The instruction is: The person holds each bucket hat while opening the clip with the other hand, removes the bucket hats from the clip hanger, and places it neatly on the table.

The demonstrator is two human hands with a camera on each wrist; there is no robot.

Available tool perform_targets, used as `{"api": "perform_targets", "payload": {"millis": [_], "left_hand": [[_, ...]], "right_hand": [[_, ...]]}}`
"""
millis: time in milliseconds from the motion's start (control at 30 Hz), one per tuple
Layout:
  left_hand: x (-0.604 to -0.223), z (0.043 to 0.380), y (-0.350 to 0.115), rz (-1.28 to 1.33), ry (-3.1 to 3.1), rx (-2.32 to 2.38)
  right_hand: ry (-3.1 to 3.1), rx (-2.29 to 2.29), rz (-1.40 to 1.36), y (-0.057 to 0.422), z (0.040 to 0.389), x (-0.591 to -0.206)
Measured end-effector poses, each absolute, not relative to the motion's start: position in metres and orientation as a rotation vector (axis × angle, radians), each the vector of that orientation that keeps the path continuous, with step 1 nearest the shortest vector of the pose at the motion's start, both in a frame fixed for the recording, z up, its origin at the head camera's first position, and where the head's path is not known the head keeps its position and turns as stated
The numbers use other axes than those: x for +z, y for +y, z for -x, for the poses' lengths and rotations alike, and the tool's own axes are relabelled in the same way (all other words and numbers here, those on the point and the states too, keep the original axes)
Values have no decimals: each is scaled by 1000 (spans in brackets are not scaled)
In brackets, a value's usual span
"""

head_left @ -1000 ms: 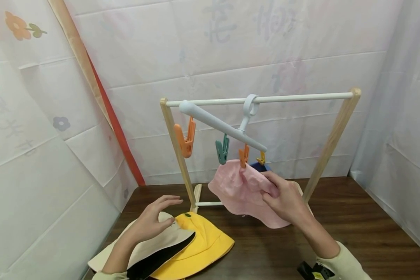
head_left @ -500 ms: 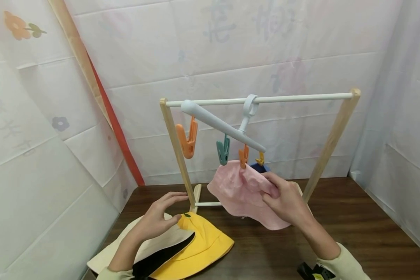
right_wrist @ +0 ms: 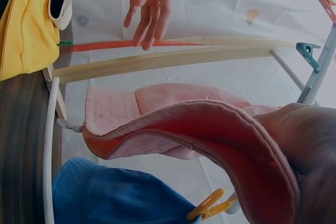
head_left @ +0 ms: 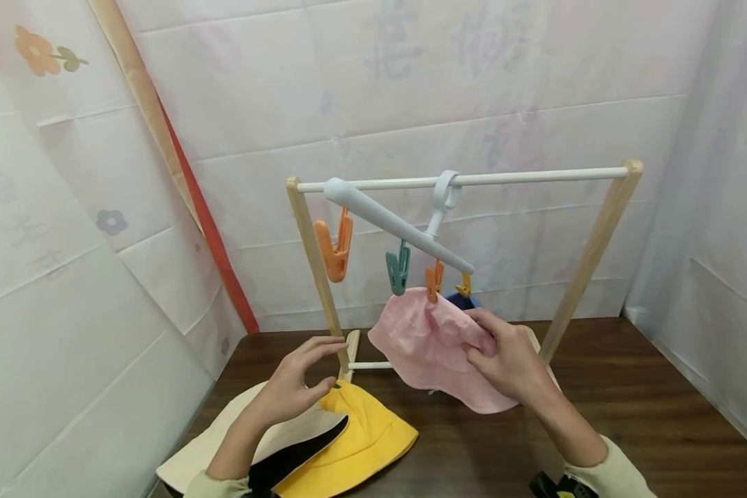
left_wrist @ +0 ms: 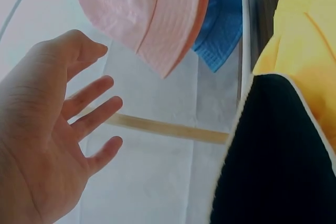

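A pink bucket hat (head_left: 413, 339) hangs by its crown from an orange clothespin (head_left: 434, 280) on the pale blue hanger (head_left: 398, 225). My right hand (head_left: 507, 356) pinches the hat's right side between thumb and fingers. My left hand (head_left: 295, 384) is held in the air with fingers spread and nothing in them, over a cream hat (head_left: 224, 422) and a yellow hat (head_left: 367, 429) on the table. In the right wrist view a blue hat (right_wrist: 115, 192) hangs from a yellow clothespin (right_wrist: 210, 205) beside the pink one.
The hanger hooks over the white rail (head_left: 535, 178) of a wooden-legged rack (head_left: 591, 256). A green clothespin (head_left: 398, 270) and a larger-looking orange clothespin (head_left: 334, 249) also hang from it. White sheeting (head_left: 236, 76) encloses the brown table (head_left: 647, 408).
My left hand has moved right and slightly up, toward the rack's left leg, fingers still spread. The right hand keeps its hold on the pink hat with hardly any movement.
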State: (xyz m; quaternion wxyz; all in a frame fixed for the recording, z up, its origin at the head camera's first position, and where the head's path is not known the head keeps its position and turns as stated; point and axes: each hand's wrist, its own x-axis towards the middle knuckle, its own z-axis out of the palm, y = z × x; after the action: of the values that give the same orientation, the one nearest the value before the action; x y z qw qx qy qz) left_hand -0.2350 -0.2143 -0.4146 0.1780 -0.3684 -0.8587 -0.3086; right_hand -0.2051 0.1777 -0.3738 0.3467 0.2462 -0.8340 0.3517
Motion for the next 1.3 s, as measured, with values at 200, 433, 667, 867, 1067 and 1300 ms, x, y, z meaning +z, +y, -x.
{"api": "perform_targets", "payload": {"millis": [200, 433, 667, 867, 1067, 1300], "left_hand": [[-411, 236, -208, 1050, -2413, -906], [-410, 237, -201, 1064, -2421, -926], [-407, 239, -192, 1078, -2401, -963], [-405, 240, -187, 1065, -2417, -998], [-403, 243, -182, 1089, -2400, -993], [-401, 247, -177, 1086, -2376, -991]], "right_hand": [[-2166, 911, -631, 177, 205, -373], [-2190, 926, -630, 177, 205, -373], [-2202, 950, -623, 177, 205, -373], [-2211, 984, -636, 175, 205, -372], [-2220, 1002, -637, 174, 204, -372], [-2231, 999, -626, 175, 204, -372]]}}
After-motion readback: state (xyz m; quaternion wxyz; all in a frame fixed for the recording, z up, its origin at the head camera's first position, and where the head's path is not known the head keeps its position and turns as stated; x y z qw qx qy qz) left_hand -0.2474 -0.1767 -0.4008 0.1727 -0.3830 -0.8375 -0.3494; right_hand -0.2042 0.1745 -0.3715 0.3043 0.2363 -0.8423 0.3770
